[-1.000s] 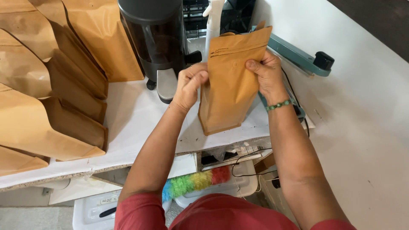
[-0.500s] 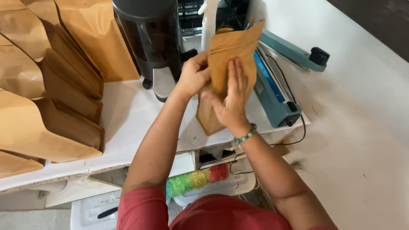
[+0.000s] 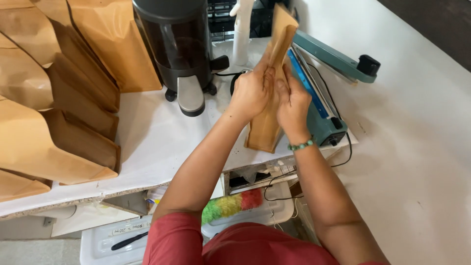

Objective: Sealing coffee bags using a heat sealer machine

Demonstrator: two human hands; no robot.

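Note:
A brown paper pouch [image 3: 269,125] stands upright above the white worktop, turned edge-on to me. My left hand [image 3: 251,93] presses its left face and my right hand [image 3: 292,100], with a green bead bracelet on the wrist, presses its right face. Both hands squeeze the pouch flat between them. The pouch's top [image 3: 282,24] reaches up in front of the teal heat sealer [image 3: 319,110], which lies just to the right with its arm raised.
A black grinder [image 3: 182,49] stands to the left of the hands. Several filled brown paper bags [image 3: 59,122] lie along the left side of the white table [image 3: 157,142]. A colourful duster [image 3: 230,206] and plastic bins sit below the table edge.
The pouch has turned from face-on to edge-on. My right hand moved from its right edge onto its side, and both hands now press it flat.

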